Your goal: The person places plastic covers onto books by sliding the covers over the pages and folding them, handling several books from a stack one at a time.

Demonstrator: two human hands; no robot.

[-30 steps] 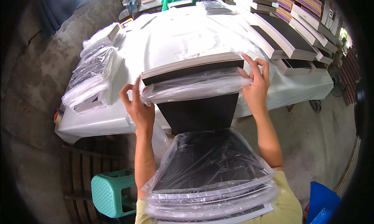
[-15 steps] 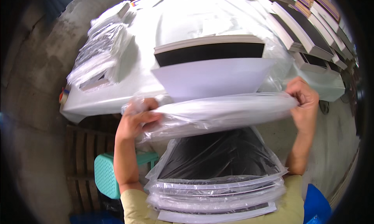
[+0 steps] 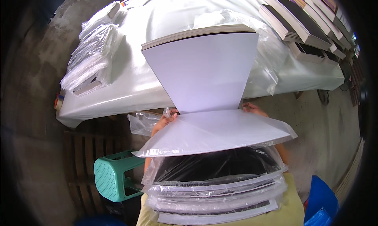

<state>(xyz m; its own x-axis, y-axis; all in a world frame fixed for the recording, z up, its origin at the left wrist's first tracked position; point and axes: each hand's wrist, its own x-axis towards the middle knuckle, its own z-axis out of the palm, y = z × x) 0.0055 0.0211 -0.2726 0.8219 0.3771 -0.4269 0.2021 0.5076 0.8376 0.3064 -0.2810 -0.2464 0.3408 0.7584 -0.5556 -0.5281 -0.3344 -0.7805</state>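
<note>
A clear plastic bag (image 3: 220,129) with a white sheet in it spreads out in front of me, its wide edge towards my body. At its far left corner my left hand (image 3: 167,119) is closed, pinching the plastic. My right hand (image 3: 254,108) is closed at the far right corner, its lower part hidden by the bag. Between the hands, the near end of a large white sheet (image 3: 204,68) meets the bag. It lies on a pile of boards (image 3: 201,31) at the table's edge. Nearest my body are several plastic-wrapped boards (image 3: 216,165), the top one black.
Bagged sheets (image 3: 90,49) are heaped on the left of the white-covered table (image 3: 138,76). Thick black-and-white board stacks (image 3: 299,23) fill its far right. A loose plastic bag (image 3: 267,64) lies beside the pile. A green stool (image 3: 108,178) stands lower left, something blue (image 3: 321,198) lower right.
Both hands have come lower and closer together, bringing the bag down from its bunched, raised position to spread flatter over the wrapped boards. More of the large white sheet shows; it hides the black board.
</note>
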